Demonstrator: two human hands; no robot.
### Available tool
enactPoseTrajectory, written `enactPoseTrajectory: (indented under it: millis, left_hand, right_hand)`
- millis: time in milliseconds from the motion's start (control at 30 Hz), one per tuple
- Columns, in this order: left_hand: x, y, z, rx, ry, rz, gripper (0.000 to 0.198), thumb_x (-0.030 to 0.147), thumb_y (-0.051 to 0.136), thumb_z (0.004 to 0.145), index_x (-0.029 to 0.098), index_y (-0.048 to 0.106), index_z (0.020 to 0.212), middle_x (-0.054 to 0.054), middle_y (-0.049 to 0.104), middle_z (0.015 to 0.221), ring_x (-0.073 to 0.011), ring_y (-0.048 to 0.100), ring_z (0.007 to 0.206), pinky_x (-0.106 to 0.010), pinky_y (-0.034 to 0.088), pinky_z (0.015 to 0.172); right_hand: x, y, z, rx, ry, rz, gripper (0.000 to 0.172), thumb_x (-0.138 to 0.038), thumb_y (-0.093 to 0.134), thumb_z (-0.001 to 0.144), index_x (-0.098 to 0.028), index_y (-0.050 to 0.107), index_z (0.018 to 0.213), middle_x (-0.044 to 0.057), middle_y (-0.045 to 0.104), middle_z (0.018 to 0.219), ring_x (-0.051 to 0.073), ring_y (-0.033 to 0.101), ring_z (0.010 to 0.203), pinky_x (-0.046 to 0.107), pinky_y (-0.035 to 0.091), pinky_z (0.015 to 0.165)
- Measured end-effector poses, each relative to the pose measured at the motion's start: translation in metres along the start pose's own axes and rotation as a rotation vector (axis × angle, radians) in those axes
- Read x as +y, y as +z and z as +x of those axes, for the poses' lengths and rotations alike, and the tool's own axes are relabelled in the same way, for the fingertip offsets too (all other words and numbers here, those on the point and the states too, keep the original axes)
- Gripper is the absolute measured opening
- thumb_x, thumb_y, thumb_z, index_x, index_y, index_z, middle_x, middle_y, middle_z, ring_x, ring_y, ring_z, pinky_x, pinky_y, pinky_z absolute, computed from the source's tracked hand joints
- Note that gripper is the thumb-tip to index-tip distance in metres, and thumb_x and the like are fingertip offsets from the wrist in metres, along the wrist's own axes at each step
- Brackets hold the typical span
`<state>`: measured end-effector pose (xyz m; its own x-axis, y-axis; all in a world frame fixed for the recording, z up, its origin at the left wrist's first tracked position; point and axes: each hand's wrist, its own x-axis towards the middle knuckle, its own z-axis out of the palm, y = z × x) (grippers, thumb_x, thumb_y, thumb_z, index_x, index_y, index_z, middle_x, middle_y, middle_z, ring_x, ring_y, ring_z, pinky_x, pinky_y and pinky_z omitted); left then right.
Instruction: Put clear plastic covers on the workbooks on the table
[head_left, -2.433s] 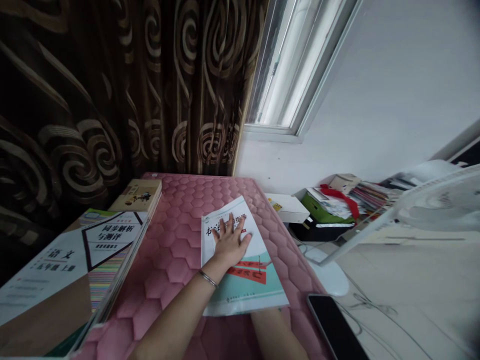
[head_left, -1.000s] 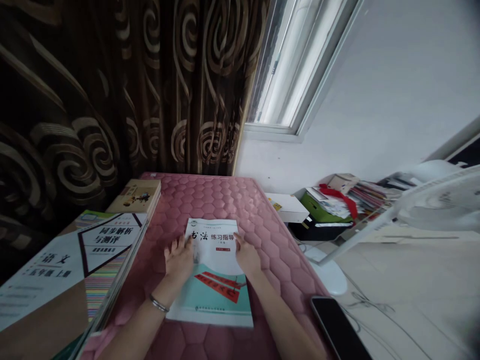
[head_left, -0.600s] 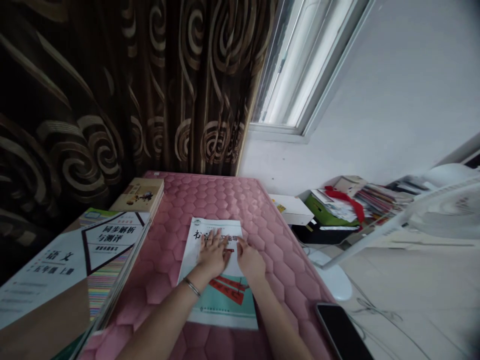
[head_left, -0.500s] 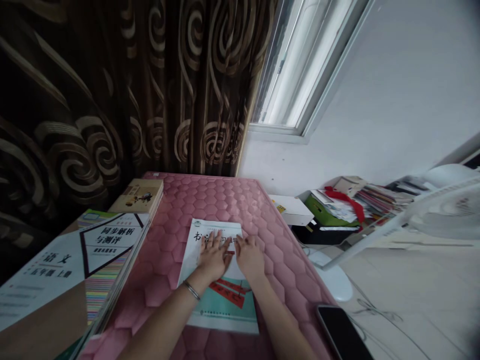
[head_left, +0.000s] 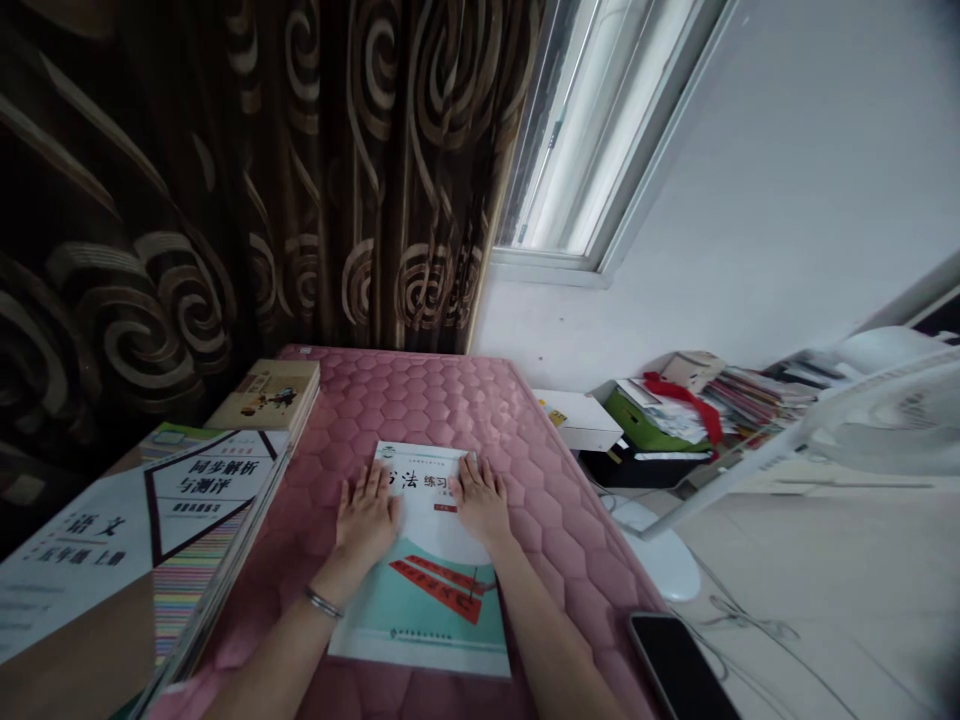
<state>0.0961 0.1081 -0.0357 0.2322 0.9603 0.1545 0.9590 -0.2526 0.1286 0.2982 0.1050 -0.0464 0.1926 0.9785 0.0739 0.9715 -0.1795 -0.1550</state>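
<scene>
A thin workbook (head_left: 431, 590) with a white and teal cover lies closed on the pink quilted surface (head_left: 420, 395). Red strips and dark Chinese characters are printed on its cover. My left hand (head_left: 367, 515) rests flat over the workbook's left edge, fingers stretched toward its top and a bracelet on the wrist. Flat on the upper right part of the cover lies my right hand (head_left: 480, 500), its fingers extended and covering some of the title. Neither hand grips anything.
Stacked books (head_left: 187, 500) stand along the left side, below a dark patterned curtain (head_left: 360, 180). A phone (head_left: 679, 665) lies at the near right edge. Beyond that edge are a white fan (head_left: 720, 490), a white box (head_left: 574, 418) and a green bin (head_left: 641, 425) of papers.
My hands have moved apart. The left slid from the cover's middle to its left edge, the right stays near the right edge, and more of the title and red strips shows.
</scene>
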Motion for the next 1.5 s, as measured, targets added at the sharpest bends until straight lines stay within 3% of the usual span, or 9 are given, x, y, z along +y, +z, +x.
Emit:
enactPoseTrajectory:
  millis: [167, 267, 367, 500, 800, 1000, 1133, 1267, 1500]
  left_hand:
    - [-0.009, -0.001, -0.003, -0.005, -0.112, 0.048, 0.056, 0.027, 0.027, 0.093, 0.016, 0.035, 0.147, -0.010, 0.027, 0.156, -0.0290, 0.023, 0.145, -0.061, 0.011, 0.115]
    - [0.016, 0.000, 0.006, 0.006, 0.010, 0.042, 0.056, 0.016, 0.031, 0.089, 0.015, 0.041, 0.144, -0.010, 0.026, 0.157, -0.0270, 0.018, 0.146, -0.057, 0.004, 0.117]
    - [0.053, 0.002, 0.023, -0.089, 0.223, -0.077, 0.056, 0.015, 0.034, 0.089, 0.016, 0.042, 0.144, -0.008, 0.032, 0.155, -0.0225, 0.023, 0.145, -0.048, 0.015, 0.119]
    - [0.078, 0.012, 0.037, -0.065, 0.163, -0.135, 0.053, 0.027, 0.029, 0.095, 0.012, 0.040, 0.144, -0.011, 0.032, 0.155, -0.0225, 0.028, 0.143, -0.043, 0.019, 0.119]
    - [-0.015, 0.010, 0.037, 0.069, -0.048, -0.030, 0.055, 0.028, 0.026, 0.094, 0.018, 0.035, 0.148, -0.009, 0.031, 0.155, -0.0258, 0.026, 0.144, -0.055, 0.012, 0.117]
    - [0.005, 0.004, -0.017, 0.010, 0.167, 0.054, 0.056, 0.013, 0.032, 0.089, 0.018, 0.042, 0.144, -0.007, 0.027, 0.157, -0.0220, 0.020, 0.146, -0.048, 0.008, 0.120]
    - [0.021, 0.010, -0.082, 0.035, 0.439, -0.068, 0.057, 0.037, 0.035, 0.096, 0.024, 0.027, 0.150, -0.004, 0.024, 0.159, -0.0203, 0.025, 0.144, -0.041, 0.021, 0.119]
    - [-0.008, 0.006, -0.114, 0.061, 0.385, -0.045, 0.061, 0.044, 0.033, 0.096, 0.023, 0.020, 0.152, -0.005, 0.025, 0.158, -0.0199, 0.028, 0.143, -0.038, 0.026, 0.116]
    - [-0.028, 0.000, -0.118, 0.024, 0.293, -0.037, 0.060, 0.042, 0.032, 0.096, 0.025, 0.019, 0.152, -0.002, 0.027, 0.157, -0.0189, 0.032, 0.142, -0.037, 0.031, 0.114]
  right_hand:
    - [0.001, 0.007, 0.002, 0.022, -0.009, -0.014, 0.057, -0.047, 0.017, 0.100, -0.023, 0.031, 0.149, 0.001, 0.024, 0.157, 0.024, 0.019, 0.145, 0.045, 0.014, 0.115]
    - [0.002, 0.008, 0.001, 0.035, -0.014, -0.030, 0.056, -0.046, 0.019, 0.100, -0.023, 0.032, 0.149, 0.002, 0.024, 0.157, 0.025, 0.019, 0.145, 0.046, 0.015, 0.115]
    - [0.002, 0.007, -0.001, 0.047, -0.017, -0.048, 0.054, -0.042, 0.019, 0.100, -0.023, 0.031, 0.149, 0.002, 0.023, 0.157, 0.024, 0.020, 0.145, 0.045, 0.016, 0.114]
    - [0.002, 0.005, -0.001, 0.025, -0.011, -0.055, 0.052, -0.038, 0.019, 0.100, -0.024, 0.031, 0.149, -0.001, 0.024, 0.157, 0.022, 0.020, 0.145, 0.043, 0.017, 0.114]
    - [0.001, 0.004, -0.001, 0.005, -0.004, -0.042, 0.053, -0.036, 0.021, 0.099, -0.024, 0.031, 0.150, 0.001, 0.026, 0.157, 0.022, 0.018, 0.145, 0.044, 0.014, 0.115]
    - [0.001, 0.003, -0.002, -0.009, 0.001, -0.062, 0.053, -0.035, 0.020, 0.099, -0.024, 0.028, 0.151, 0.001, 0.023, 0.158, 0.021, 0.017, 0.146, 0.044, 0.014, 0.115]
    - [-0.001, 0.002, -0.003, -0.010, -0.004, -0.059, 0.053, -0.035, 0.020, 0.100, -0.023, 0.029, 0.150, 0.001, 0.023, 0.158, 0.021, 0.017, 0.146, 0.044, 0.014, 0.116]
    - [0.001, 0.003, -0.004, -0.017, -0.006, -0.051, 0.053, -0.035, 0.020, 0.100, -0.022, 0.028, 0.151, 0.002, 0.023, 0.158, 0.021, 0.017, 0.146, 0.044, 0.015, 0.115]
    - [-0.010, -0.010, -0.008, -0.048, 0.026, -0.050, 0.054, -0.034, 0.020, 0.099, -0.019, 0.028, 0.151, 0.006, 0.017, 0.159, 0.025, 0.011, 0.147, 0.052, 0.013, 0.115]
